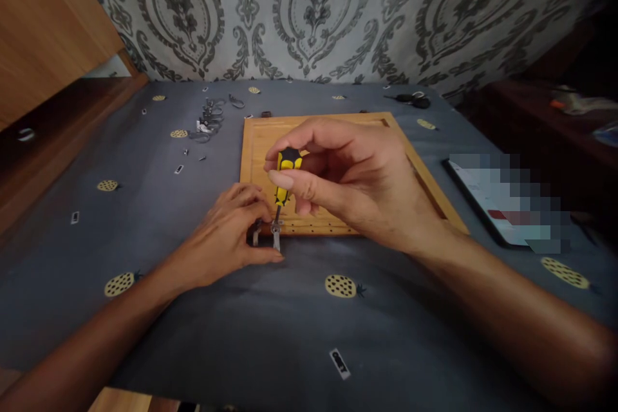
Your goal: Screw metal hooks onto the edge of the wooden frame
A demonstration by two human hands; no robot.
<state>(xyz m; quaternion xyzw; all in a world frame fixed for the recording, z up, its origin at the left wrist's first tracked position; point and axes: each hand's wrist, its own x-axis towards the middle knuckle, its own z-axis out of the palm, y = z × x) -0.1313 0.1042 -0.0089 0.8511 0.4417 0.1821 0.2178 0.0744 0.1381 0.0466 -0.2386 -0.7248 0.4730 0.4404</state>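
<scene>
A short yellow and black screwdriver (284, 180) is pinched between the thumb and fingers of my right hand (357, 180). It stands nearly upright, its shaft pointing down to a small metal hook (277, 239) at the near edge of a wooden board (357, 230). My left hand (226, 232) grips around the hook, with the thumb at its lower end and the fingers over the board's near left corner. Beside it, partly under my left fingers, is a second hook (256, 235). Small dark holes run along the board's near edge. Whether the screwdriver tip sits in a screw is too small to tell.
A pile of metal hooks (210, 119) and a few small screws (201, 158) lie left of the board. Scissors (410, 100) rest at the back right. A phone (502, 206) lies to the right on the grey pineapple-print cloth (290, 335). A patterned curtain (318, 13) hangs behind.
</scene>
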